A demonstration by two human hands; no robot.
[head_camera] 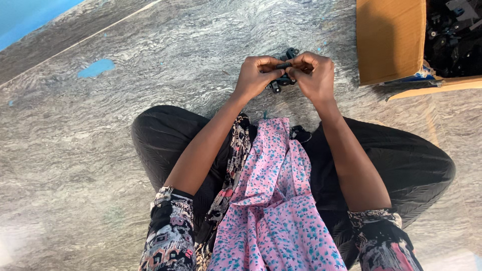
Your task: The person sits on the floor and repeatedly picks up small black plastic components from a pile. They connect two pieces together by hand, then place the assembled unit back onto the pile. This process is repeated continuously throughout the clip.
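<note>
While I watched, my left hand (254, 75) and right hand (315, 75) pinched 1 small black plastic part (284, 75) between them, above the grey floor (100, 125).

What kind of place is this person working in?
Probably a small workshop or home assembly spot. The person sits cross-legged on a grey marbled floor, both hands on a small black plastic part, beside a cardboard box of similar black parts.

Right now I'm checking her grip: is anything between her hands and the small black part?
Nothing visible. The left hand and the right hand both pinch the small black part directly, above the bare floor.
</note>
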